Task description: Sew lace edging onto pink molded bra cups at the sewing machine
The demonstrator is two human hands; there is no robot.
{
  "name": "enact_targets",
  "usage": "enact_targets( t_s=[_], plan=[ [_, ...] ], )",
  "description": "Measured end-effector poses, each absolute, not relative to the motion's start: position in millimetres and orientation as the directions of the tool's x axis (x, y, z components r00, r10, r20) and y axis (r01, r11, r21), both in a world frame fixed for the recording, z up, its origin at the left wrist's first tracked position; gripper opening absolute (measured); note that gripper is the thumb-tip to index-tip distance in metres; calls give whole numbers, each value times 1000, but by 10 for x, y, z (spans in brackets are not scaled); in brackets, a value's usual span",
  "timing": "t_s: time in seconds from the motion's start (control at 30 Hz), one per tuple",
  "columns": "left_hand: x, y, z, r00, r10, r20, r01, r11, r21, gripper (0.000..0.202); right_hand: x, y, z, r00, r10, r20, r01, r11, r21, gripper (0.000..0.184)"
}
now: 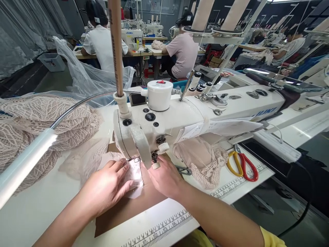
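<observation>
Resting, thumb apart, the left hand lies on pale patterned fabric beneath the JUKI sewing machine, near the front edge of the table; whether the right hand pinches anything, I can't tell. Seemingly light, limp; best held by its margins.

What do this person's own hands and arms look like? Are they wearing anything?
The left hand and right hand are bare, with no gloves, and no watch or bracelet shows. A yellow sleeve covers part of the right arm; any left sleeve is out of view.
</observation>
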State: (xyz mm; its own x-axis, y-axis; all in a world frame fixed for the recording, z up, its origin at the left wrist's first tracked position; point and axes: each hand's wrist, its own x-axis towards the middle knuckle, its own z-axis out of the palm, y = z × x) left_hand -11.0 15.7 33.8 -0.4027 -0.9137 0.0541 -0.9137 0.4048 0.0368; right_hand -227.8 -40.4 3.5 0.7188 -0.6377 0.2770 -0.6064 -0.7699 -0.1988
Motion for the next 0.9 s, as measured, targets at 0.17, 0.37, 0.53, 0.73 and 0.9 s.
enact_targets(
  t_s=[0.17, 0.37, 0.53, 0.73, 0.9],
  plan=[
    [-202, 178, 319, -431, -900, 61, -896, 435, 88, 28, -2290, -403, -5, 704, -645, 296, -620, -762, -186, 22],
    [-302, 177, 204, -523, -841, 137, -828, 540, 153, 29, -2306, -388, 34, 733, -614, 293, -579, -789, -205, 23],
    [-321, 188, 156, -513, -843, 161, -835, 533, 134, 32, -2307, -372, 75, 812, -543, 213, -502, -837, -219, 16],
    [-296, 159, 138, -525, -827, 201, -829, 550, 97, 35, -2268, -360, 67, 807, -561, 184, -527, -825, -202, 14],
    [-254, 103, 140, -528, -829, 184, -828, 551, 107, 34, -2303, -369, 74, 799, -552, 240, -518, -834, -192, 19]
  ],
)
